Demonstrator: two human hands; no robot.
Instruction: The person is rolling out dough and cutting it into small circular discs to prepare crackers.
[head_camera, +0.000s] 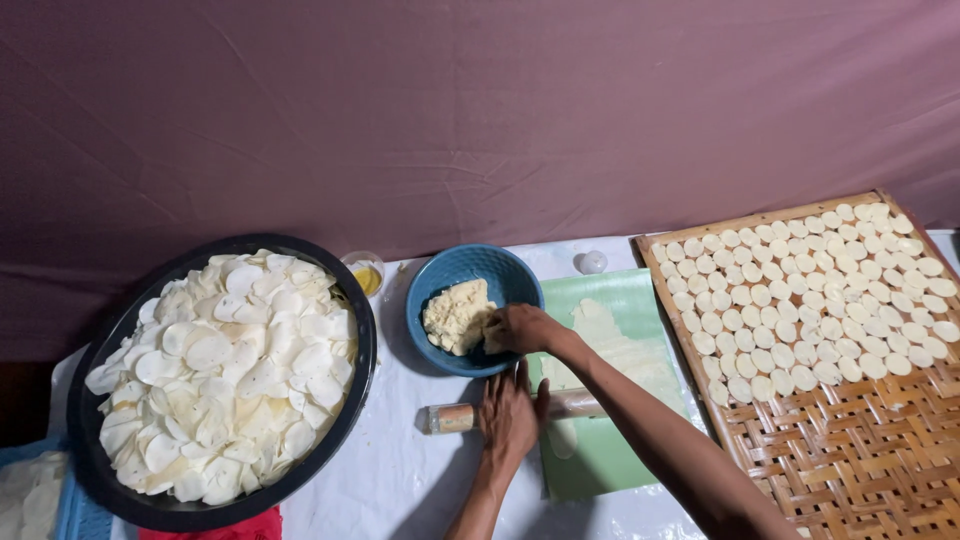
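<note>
Head view looks straight down on my two hands at a white-covered table. My right hand (518, 328) reaches into the blue bowl (450, 272), fingers curled and pinching at the near edge of the crumbly pale dough (458, 315), which sits in the bowl's middle; I judge the grip bunched to pull off a lump. My left hand (510, 415) lies spread, palm down, on the rolling pin (455, 417), just nearer me than the right hand, seemingly to keep it from rolling. Under and to the right of that hand lies the green mat (600, 460) with a thin rolled sheet of dough (615, 345) on it.

Farther right, the woven bamboo tray (850, 460) carries rows of small cut rounds (810, 290) on its far half; its near half shows bare weave. Its left edge butts against the mat. Well left of both hands stands the big dark basin (110, 330) heaped with thin white slices (225, 375), and a small cup of yellow liquid (366, 275) sits between basin and bowl. White cloth shows between basin and pin.
</note>
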